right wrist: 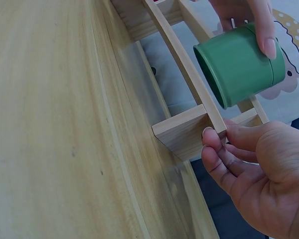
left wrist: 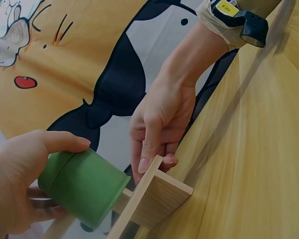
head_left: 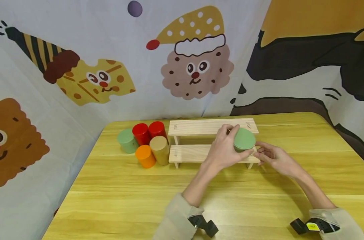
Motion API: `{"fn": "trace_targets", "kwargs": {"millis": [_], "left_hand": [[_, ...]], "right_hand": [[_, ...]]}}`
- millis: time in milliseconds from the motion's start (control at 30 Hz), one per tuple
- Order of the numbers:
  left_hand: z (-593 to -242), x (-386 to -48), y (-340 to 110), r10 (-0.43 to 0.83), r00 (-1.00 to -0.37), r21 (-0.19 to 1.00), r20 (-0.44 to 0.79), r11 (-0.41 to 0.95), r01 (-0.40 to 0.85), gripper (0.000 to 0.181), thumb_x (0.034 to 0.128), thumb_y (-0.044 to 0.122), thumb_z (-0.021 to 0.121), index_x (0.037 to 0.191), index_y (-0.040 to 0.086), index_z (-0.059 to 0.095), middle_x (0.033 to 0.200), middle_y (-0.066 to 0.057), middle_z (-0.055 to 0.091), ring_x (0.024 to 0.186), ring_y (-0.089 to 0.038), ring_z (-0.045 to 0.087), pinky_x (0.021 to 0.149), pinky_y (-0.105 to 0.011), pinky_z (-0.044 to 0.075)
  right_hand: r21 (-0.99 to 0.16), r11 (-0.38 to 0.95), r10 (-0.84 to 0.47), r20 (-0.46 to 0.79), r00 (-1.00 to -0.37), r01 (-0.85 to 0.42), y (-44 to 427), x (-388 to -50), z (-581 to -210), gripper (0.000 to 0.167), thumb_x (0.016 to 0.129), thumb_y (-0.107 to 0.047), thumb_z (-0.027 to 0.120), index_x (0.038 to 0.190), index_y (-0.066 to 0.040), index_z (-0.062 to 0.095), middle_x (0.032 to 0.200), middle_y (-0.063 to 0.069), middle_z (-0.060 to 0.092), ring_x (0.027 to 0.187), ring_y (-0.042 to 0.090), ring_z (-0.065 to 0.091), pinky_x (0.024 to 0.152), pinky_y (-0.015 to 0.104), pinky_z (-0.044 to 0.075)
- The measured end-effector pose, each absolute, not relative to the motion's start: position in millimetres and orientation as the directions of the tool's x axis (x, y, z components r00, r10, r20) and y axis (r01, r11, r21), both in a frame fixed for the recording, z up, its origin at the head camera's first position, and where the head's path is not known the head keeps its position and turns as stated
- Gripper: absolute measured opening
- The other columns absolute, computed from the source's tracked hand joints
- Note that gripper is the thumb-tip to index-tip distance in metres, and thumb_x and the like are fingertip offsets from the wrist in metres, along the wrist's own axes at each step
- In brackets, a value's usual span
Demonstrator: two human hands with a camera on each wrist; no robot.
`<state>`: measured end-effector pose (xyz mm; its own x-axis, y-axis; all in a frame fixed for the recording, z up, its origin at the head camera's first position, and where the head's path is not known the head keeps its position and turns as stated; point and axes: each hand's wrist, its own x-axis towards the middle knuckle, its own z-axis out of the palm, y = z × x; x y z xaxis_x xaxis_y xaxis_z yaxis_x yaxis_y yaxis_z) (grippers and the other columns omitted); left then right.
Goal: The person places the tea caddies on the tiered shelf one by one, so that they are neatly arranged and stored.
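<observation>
A green cylindrical container (head_left: 244,139) is gripped by my left hand (head_left: 224,150), its fingers and thumb around the sides. In the right wrist view the green container (right wrist: 239,64) is tilted, its lower rim just above the lower board of a two-tier wooden rack (right wrist: 182,59). Whether that rim touches the board I cannot tell. My right hand (head_left: 279,161) pinches the right end of the rack's lower board (head_left: 191,153); in the right wrist view the right hand (right wrist: 264,174) has thumb and fingers on the board's corner.
Left of the rack stand another green container (head_left: 128,141), two red ones (head_left: 141,134), an orange one (head_left: 145,156) and a tan one (head_left: 159,150), close together on the wooden table (head_left: 124,200). A cartoon-printed cloth (head_left: 148,83) hangs behind.
</observation>
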<state>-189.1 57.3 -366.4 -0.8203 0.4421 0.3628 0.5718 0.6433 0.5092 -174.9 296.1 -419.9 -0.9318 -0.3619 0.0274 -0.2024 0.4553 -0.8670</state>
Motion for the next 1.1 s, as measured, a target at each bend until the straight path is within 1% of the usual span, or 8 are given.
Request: {"fn": "trace_targets", "kwargs": {"millis": [167,267,567,767,900,1000,1100], "left_hand": [[-369.3,-189.5,61.6,0.444,-0.815,0.491,0.373,0.651,0.579,0.087,0.0803,0.048,0.082,0.148,0.006,0.048,0.136,-0.011,0.048,0.115,-0.017,0.051,0.084,-0.019,0.050],[-371.5,-189.6,62.9,0.446,-0.813,0.484,0.375,0.653,0.582,0.087,0.0799,0.049,0.083,0.147,0.006,0.049,0.135,-0.011,0.048,0.117,-0.017,0.049,0.085,-0.018,0.049],[-376.1,-190.2,65.1,0.441,-0.817,0.494,0.371,0.651,0.576,0.085,0.0807,0.051,0.082,0.146,0.006,0.050,0.137,-0.012,0.045,0.121,-0.017,0.046,0.085,-0.017,0.049],[-375.8,-188.9,65.7,0.431,-0.827,0.484,0.361,0.671,0.561,0.087,0.0810,0.053,0.081,0.146,0.006,0.049,0.137,-0.011,0.043,0.124,-0.019,0.044,0.088,-0.019,0.049],[-374.9,-188.8,65.1,0.431,-0.825,0.462,0.364,0.686,0.562,0.092,0.0797,0.057,0.080,0.148,0.005,0.047,0.138,-0.012,0.043,0.123,-0.019,0.044,0.092,-0.021,0.049],[-373.0,-188.9,63.3,0.431,-0.822,0.451,0.372,0.690,0.566,0.098,0.0784,0.061,0.079,0.150,0.005,0.044,0.138,-0.012,0.042,0.122,-0.018,0.045,0.094,-0.022,0.049],[-370.0,-189.2,60.6,0.428,-0.822,0.463,0.375,0.682,0.566,0.099,0.0790,0.064,0.077,0.152,0.007,0.041,0.140,-0.010,0.040,0.120,-0.018,0.045,0.093,-0.025,0.050]], "right_hand": [[-0.856,0.478,-0.348,0.022,-0.937,-0.198,296.0,-175.6,-420.2,0.058,0.106,-0.014,0.054,0.149,0.016,0.030,0.108,0.021,0.062,0.083,0.026,0.070,0.075,0.034,0.059],[-0.853,0.480,-0.351,0.029,-0.936,-0.206,296.5,-175.4,-419.6,0.058,0.106,-0.014,0.054,0.149,0.016,0.029,0.108,0.021,0.062,0.082,0.026,0.070,0.074,0.034,0.059],[-0.855,0.477,-0.357,0.024,-0.934,-0.205,296.3,-175.9,-420.4,0.060,0.106,-0.014,0.054,0.151,0.015,0.027,0.109,0.021,0.062,0.083,0.027,0.070,0.074,0.034,0.059],[-0.855,0.473,-0.360,0.036,-0.932,-0.215,297.0,-175.7,-420.3,0.059,0.106,-0.013,0.054,0.150,0.016,0.027,0.109,0.021,0.062,0.082,0.025,0.069,0.073,0.034,0.059],[-0.850,0.474,-0.370,0.042,-0.928,-0.227,297.8,-175.5,-420.3,0.058,0.106,-0.011,0.052,0.150,0.017,0.026,0.110,0.022,0.062,0.082,0.025,0.069,0.074,0.034,0.059],[-0.845,0.487,-0.362,0.033,-0.931,-0.220,298.1,-175.6,-420.6,0.058,0.106,-0.013,0.052,0.150,0.017,0.027,0.110,0.022,0.062,0.083,0.025,0.070,0.075,0.033,0.059],[-0.844,0.495,-0.355,0.021,-0.935,-0.207,297.9,-175.3,-420.9,0.061,0.106,-0.016,0.053,0.150,0.016,0.026,0.111,0.022,0.062,0.084,0.026,0.070,0.077,0.033,0.059]]}}
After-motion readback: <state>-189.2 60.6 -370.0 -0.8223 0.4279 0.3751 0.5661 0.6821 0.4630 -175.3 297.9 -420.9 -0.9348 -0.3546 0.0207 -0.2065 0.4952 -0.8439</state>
